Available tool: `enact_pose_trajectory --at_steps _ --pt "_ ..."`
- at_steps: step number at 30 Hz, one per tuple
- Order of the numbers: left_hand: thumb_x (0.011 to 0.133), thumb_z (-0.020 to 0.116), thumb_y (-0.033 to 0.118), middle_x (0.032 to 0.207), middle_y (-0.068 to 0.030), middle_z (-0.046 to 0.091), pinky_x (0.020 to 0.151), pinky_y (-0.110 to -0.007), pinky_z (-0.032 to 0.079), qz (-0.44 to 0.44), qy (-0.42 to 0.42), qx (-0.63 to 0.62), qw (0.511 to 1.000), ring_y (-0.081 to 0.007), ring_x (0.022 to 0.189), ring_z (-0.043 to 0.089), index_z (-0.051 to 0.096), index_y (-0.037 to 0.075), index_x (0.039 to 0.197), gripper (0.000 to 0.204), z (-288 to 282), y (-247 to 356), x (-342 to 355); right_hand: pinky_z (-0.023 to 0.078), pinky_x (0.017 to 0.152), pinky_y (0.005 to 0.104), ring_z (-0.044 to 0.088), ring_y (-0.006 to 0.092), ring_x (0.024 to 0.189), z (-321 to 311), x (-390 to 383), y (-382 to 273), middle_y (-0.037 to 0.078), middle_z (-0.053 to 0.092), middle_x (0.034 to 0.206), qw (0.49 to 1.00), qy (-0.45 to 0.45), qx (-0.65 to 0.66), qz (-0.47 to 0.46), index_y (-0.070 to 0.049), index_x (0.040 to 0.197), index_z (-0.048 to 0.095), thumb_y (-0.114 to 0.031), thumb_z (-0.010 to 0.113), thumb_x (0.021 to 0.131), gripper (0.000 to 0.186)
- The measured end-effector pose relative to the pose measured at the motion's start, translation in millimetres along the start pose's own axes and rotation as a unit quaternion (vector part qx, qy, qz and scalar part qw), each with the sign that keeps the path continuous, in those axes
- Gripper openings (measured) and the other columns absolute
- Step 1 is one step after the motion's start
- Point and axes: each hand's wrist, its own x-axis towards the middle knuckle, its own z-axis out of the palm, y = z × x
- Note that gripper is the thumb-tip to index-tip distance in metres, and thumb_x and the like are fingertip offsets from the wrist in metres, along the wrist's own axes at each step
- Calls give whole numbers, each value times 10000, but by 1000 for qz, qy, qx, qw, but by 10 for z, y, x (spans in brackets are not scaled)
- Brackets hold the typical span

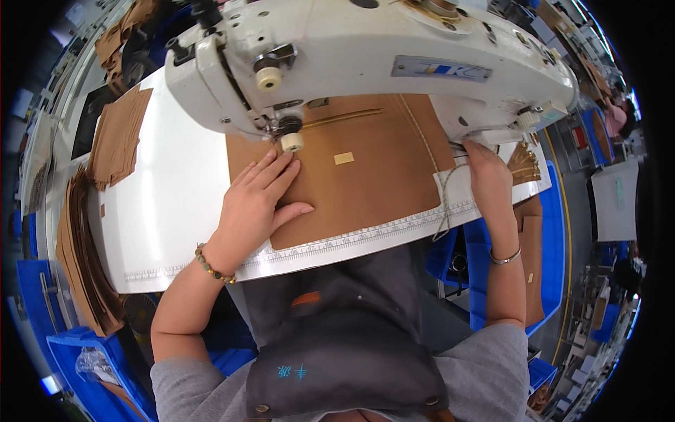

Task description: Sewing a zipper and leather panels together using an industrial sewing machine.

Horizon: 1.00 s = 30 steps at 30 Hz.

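Observation:
A brown leather-like panel [380,186] lies under the sewing machine's needle area. It carries a small pale yellow patch [343,158] and a long, narrow gold-toned strip [344,117]. My left hand [260,200] rests flat on the panel's left side, fingers stretched out, with the fingertips just below the presser foot area. My right hand [490,172] is at the panel's right, by the machine's base, with thumb and fingers closed together. A dark slim thing shows at those fingertips, too small to name. A twisted cord [444,193] runs down beside that hand and over the table edge.
The white sewing machine [337,60] spans the white table [169,211], which has a ruler strip along its front. Stacked brown pieces [123,137] lie at left, and more hang over the left edge [81,253]. Blue bins [555,246] stand at right and lower left.

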Motion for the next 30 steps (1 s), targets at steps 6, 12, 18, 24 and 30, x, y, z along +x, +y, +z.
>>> enact_pose_trajectory --at_steps 6,12,18,24,30 --pt "808 817 488 1476 -119 622 1126 -472 478 -19 -15 -7 1000 -344 1371 578 670 46 1369 729 -45 50 -135 546 802 470 706 387 945 -425 -88 128 180 736 1014 991 -119 -42 46 -21 1087 734 -29 600 910 222" --pt "762 833 536 1482 -104 621 1114 -479 488 1 -46 -12 999 -328 1392 568 661 90 1393 791 -230 524 -801 540 829 415 702 379 947 -1188 -168 62 200 729 1056 985 -80 26 150 -7 1155 694 -103 549 1050 203" --pt "774 820 557 1484 -72 626 1169 -458 413 -27 -41 -25 998 -291 1410 555 666 108 1397 783 -154 806 -1169 528 841 357 679 263 897 -1141 21 -615 177 672 1002 957 -96 247 117 -32 1305 597 -84 622 1023 288" --pt "841 814 463 1380 -20 705 1163 -444 408 7 100 -16 995 -252 1303 631 731 154 1306 565 119 667 -1182 542 734 403 673 254 844 -260 305 -1522 93 628 967 954 -111 186 -207 -82 1138 616 -112 702 897 257" --pt "877 800 412 1320 16 739 1142 -419 425 13 156 20 987 -220 1243 660 768 194 1242 427 290 641 -1213 532 635 374 650 217 796 195 510 -1920 28 623 934 925 -51 166 -337 -114 1166 669 -195 711 896 286"
